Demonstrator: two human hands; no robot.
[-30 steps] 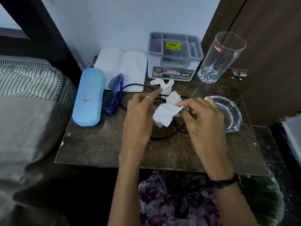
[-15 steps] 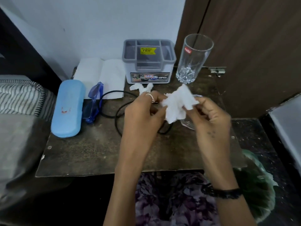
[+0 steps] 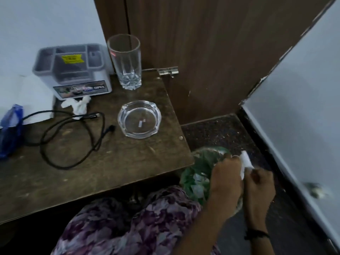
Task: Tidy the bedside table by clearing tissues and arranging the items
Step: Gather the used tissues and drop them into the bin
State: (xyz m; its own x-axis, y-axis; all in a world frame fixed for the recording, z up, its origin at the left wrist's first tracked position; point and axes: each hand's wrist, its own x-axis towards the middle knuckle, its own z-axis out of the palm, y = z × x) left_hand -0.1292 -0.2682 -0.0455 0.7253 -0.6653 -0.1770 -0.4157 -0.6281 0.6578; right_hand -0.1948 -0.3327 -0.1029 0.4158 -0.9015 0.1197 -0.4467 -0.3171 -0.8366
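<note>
Both hands are off the table's right side, over a green-lined bin point(image 3: 197, 168) on the floor. My left hand point(image 3: 225, 178) and my right hand point(image 3: 259, 184) pinch a white crumpled tissue point(image 3: 245, 164) between them above the bin. Pale scraps lie inside the bin. Another crumpled tissue point(image 3: 77, 104) lies on the dark wooden bedside table point(image 3: 119, 166), in front of the grey organiser box point(image 3: 72, 70). A black cable point(image 3: 70, 133) loops across the table's middle.
A tall empty glass point(image 3: 127, 61) stands at the back, with a clear glass ashtray point(image 3: 139, 119) in front of it. Blue glasses point(image 3: 11, 129) and a white folded paper point(image 3: 27, 92) sit at the left edge. A brown door point(image 3: 211, 52) and a white panel point(image 3: 303, 107) close in the right side.
Both hands have carried the tissue from above the table's middle to the right and down over the bin. My view has swung right, and the blue case is out of sight.
</note>
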